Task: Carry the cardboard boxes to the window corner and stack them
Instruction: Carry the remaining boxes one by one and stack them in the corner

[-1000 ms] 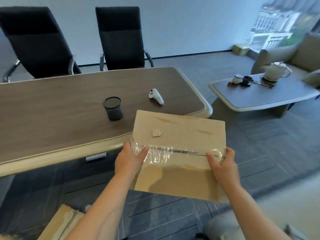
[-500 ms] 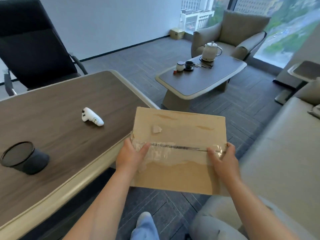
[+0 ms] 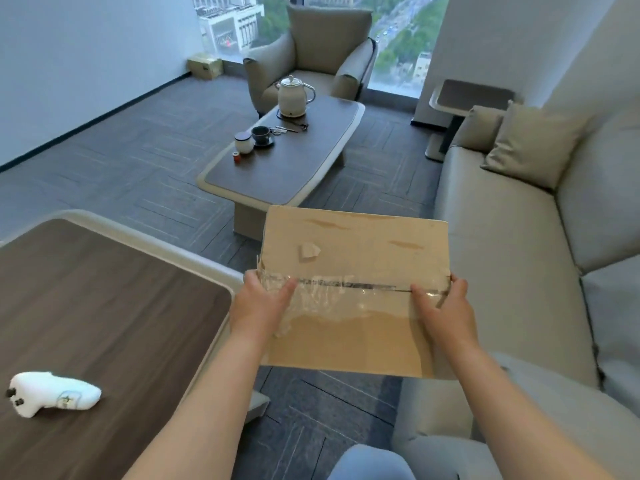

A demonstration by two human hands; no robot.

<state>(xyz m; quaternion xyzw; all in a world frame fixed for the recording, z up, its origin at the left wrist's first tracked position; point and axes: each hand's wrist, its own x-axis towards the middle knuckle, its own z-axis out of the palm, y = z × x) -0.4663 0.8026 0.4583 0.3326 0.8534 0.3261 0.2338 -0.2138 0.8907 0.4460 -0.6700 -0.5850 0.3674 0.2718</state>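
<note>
**Q:** What edges are bordering the way ahead?

**A:** A dark wood-topped desk (image 3: 104, 306) is lying at lower left, its pale rounded corner pointing toward the middle of the view. A white game controller (image 3: 52, 394) is resting on it near the left edge. A grey sofa (image 3: 502, 237) is running along the right side, with a cushion (image 3: 530, 143) leaning at its far end. Between the two, a low coffee table (image 3: 287, 174) is standing ahead, carrying a white kettle (image 3: 292, 97), a dark cup (image 3: 261, 135) on a saucer and a small white jar (image 3: 243, 143).

**Q:** Where is open floor showing?

**A:** Grey carpet (image 3: 121, 161) is stretching left of the coffee table, along a white wall, up to the window (image 3: 405, 39). A second cardboard box (image 3: 205, 65) is sitting on the floor in that corner, near a grey armchair (image 3: 311, 53). A narrower strip of carpet is showing between the coffee table and the sofa.

**Q:** And the box being carried?

**A:** A flat cardboard box (image 3: 353, 244) is being held in mid-air in front of the person, just past the desk corner and nearer than the coffee table. Crinkled clear tape (image 3: 346, 282) is running across its top from end to end.

**Q:** How are the hands gripping it?

**A:** The left hand (image 3: 259, 306) is clasping the left end and the right hand (image 3: 441, 308) the right end. Both thumbs are pressing flat on the top face over the tape. The other fingers are curling round the box ends, mostly hidden beneath it.
</note>
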